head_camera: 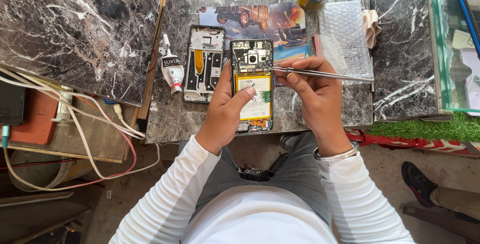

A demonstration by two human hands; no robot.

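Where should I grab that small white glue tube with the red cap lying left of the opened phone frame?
Probably by the wide white body of the small white glue tube, coming from above with fingers across its width. It lies flat on the dark marble table, red cap toward the person, the narrow nozzle end too slim to pinch. The grey phone frame sits close on its right.

Glue tube [172, 69], bubble wrap [345, 34], cables [90, 129]
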